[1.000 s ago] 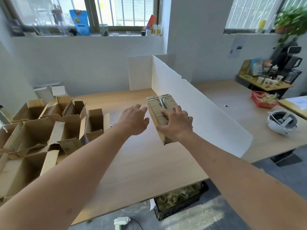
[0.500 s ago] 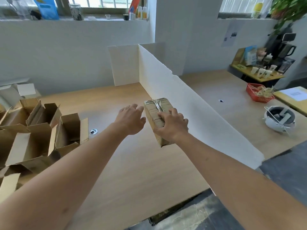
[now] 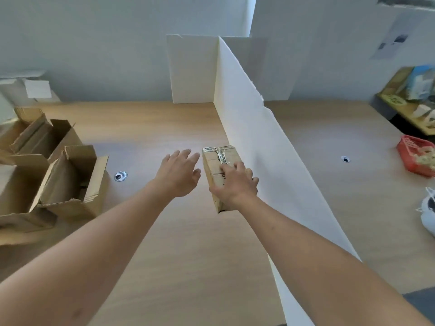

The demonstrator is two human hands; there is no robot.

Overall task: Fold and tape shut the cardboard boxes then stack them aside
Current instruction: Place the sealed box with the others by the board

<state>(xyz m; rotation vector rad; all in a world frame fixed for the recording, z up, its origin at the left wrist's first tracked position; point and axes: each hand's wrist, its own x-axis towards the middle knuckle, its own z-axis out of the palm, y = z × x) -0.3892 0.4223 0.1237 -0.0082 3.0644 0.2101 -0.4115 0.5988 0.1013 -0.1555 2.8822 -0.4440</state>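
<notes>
A closed cardboard box with clear tape over its top lies on the wooden table, right against the white divider panel. My right hand lies on the box's top, fingers bent over it near its near end. My left hand hovers just left of the box with fingers spread and relaxed, holding nothing. Several open, unfolded cardboard boxes stand at the table's left.
The divider runs diagonally from the back centre to the front right edge. Beyond it sit a red basket and a white object. A cable grommet is set in the table left of my hands.
The view has tilted downward and closer. The taped box has moved to sit against the divider under my right hand; my left hand stays off it on the left.
</notes>
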